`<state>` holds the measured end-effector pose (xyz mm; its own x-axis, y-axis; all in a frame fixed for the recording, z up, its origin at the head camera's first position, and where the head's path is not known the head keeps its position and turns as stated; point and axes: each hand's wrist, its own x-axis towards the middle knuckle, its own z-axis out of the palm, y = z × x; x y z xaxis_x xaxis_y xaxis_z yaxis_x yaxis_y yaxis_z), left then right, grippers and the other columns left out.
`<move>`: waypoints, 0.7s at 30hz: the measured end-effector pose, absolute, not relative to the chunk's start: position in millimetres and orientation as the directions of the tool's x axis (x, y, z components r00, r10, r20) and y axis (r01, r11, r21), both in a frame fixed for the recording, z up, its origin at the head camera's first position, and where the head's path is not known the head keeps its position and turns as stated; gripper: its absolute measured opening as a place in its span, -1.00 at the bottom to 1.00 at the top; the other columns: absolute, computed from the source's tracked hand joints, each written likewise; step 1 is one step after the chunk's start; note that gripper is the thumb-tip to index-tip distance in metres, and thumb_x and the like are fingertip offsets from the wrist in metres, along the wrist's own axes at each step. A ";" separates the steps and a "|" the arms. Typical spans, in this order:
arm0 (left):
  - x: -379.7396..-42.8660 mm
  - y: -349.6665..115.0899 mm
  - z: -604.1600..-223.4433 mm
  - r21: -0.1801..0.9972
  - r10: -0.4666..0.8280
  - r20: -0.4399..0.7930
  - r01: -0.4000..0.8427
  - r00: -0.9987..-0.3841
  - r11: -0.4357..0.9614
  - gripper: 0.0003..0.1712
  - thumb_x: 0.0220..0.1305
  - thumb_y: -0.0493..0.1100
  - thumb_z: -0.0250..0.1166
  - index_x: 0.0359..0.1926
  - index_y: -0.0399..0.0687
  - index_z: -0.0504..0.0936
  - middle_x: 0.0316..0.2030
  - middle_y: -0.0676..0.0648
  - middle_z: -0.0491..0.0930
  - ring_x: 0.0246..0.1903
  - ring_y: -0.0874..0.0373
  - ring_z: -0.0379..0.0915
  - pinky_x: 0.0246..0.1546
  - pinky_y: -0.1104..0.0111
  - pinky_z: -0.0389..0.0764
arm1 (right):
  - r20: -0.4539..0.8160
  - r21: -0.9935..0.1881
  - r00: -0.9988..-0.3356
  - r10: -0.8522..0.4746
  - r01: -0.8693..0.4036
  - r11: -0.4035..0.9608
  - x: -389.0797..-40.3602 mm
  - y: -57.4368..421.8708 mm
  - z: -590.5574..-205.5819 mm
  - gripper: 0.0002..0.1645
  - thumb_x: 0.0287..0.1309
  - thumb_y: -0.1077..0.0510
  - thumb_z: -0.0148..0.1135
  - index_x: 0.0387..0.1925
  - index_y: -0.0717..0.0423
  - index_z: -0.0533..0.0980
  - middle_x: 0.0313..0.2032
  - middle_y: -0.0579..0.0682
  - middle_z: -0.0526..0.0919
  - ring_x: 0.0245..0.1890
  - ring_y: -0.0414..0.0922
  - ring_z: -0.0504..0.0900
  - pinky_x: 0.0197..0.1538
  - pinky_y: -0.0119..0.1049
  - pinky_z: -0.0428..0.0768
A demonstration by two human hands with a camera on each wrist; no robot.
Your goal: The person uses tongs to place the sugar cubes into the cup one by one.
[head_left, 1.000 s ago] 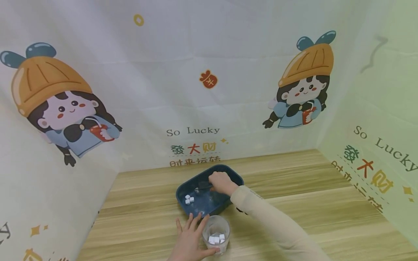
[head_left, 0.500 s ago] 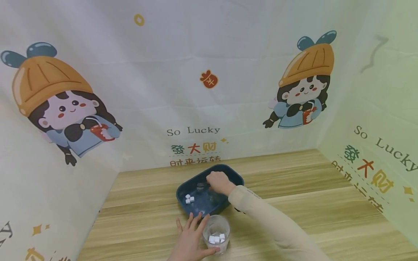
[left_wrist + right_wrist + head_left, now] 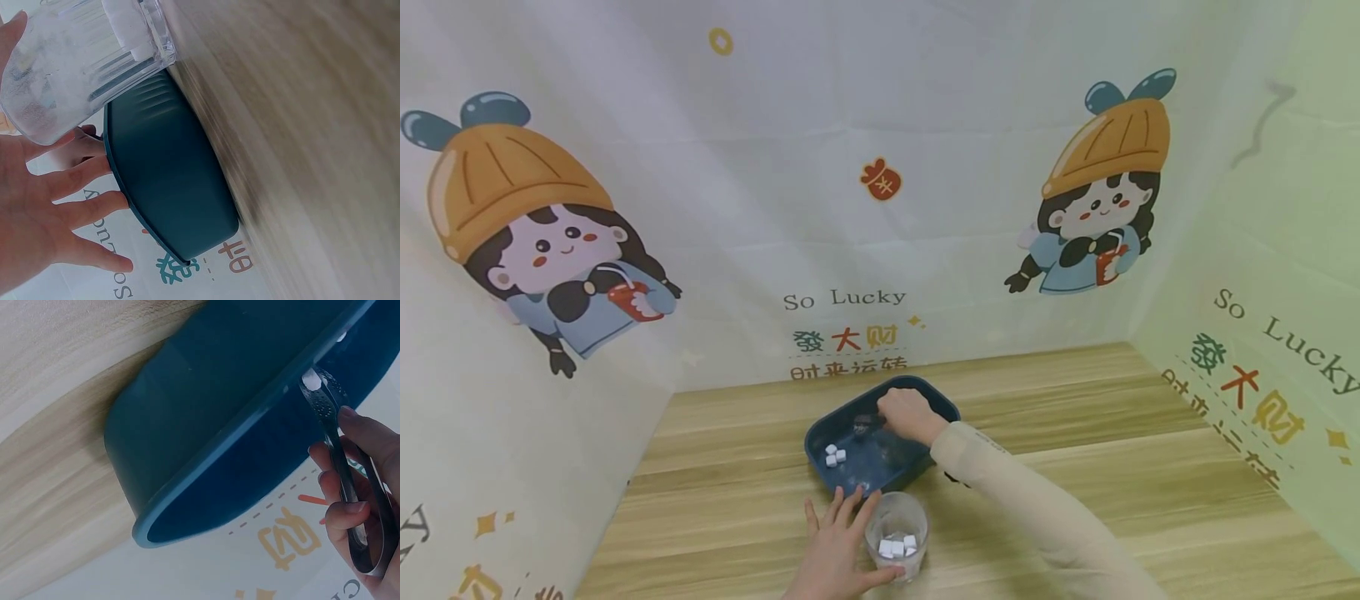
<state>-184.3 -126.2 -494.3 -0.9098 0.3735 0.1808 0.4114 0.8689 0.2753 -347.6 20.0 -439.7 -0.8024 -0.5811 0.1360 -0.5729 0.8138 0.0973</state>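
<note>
My right hand (image 3: 910, 415) is over the far right part of a dark blue basin (image 3: 880, 477), gripping metal tongs (image 3: 340, 462). In the right wrist view a white cube (image 3: 311, 379) shows at the tongs' perforated tips; whether they squeeze it I cannot tell. Several white cubes (image 3: 835, 456) lie in the basin's left end. In front of the basin stands a clear cup (image 3: 897, 517) with several white cubes (image 3: 898, 547) inside. My left hand (image 3: 838, 546) is spread beside it, thumb at the cup and straight fingers reaching the basin's rim.
A wood-grain tabletop (image 3: 715, 500) carries the basin and cup. Printed cloth (image 3: 842, 208) hangs close behind the basin, with more cloth (image 3: 1277, 358) along the right side. A small dark object (image 3: 955, 479) partly shows beneath my right forearm.
My right hand and the tongs shift slightly left, then back, inside the basin. My left hand, the cup and the cubes at the basin's left end stay in place.
</note>
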 end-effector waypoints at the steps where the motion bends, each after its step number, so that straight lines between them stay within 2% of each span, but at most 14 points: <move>1: -184.3 -126.3 -494.3 0.273 0.374 0.184 0.413 -0.909 0.869 0.11 -0.26 0.57 0.11 0.27 0.05 0.21 0.20 -0.24 0.28 0.17 -0.37 0.14 -0.05 -0.44 -0.03 | 0.135 0.098 -0.802 -0.582 -0.574 0.813 -347.6 20.4 -438.9 -0.76 -0.06 0.02 0.30 -0.31 0.01 0.61 -0.32 -0.10 0.67 -0.36 -0.22 0.63 -0.37 -0.41 0.57; 8: -184.7 -126.3 -494.7 0.275 0.373 0.185 0.412 -0.909 0.869 0.11 -0.25 0.56 0.12 0.28 0.05 0.20 0.20 -0.24 0.28 0.18 -0.37 0.14 -0.05 -0.44 -0.04 | 0.142 0.072 -0.795 -0.589 -0.585 0.808 -343.7 25.9 -429.7 -0.76 -0.05 0.02 0.29 -0.32 0.04 0.62 -0.35 -0.10 0.68 -0.39 -0.23 0.62 -0.39 -0.43 0.56; 14: -184.3 -125.8 -493.9 0.280 0.373 0.174 0.409 -0.912 0.869 0.10 -0.24 0.55 0.12 0.28 0.05 0.20 0.21 -0.24 0.28 0.18 -0.37 0.14 -0.04 -0.44 -0.05 | 0.168 0.024 -0.778 -0.606 -0.611 0.791 -340.0 33.7 -423.2 -0.74 -0.04 0.04 0.28 -0.27 0.06 0.63 -0.27 -0.10 0.70 -0.35 -0.25 0.65 -0.36 -0.45 0.57; 21: -183.9 -126.2 -494.4 0.288 0.372 0.167 0.407 -0.913 0.867 0.10 -0.24 0.54 0.12 0.29 0.06 0.19 0.22 -0.24 0.27 0.18 -0.37 0.12 -0.03 -0.44 -0.06 | 0.218 -0.091 -0.754 -0.620 -0.648 0.756 -337.2 43.3 -413.5 -0.72 -0.04 0.09 0.29 -0.25 0.12 0.63 -0.25 -0.01 0.69 -0.36 -0.18 0.67 -0.34 -0.37 0.60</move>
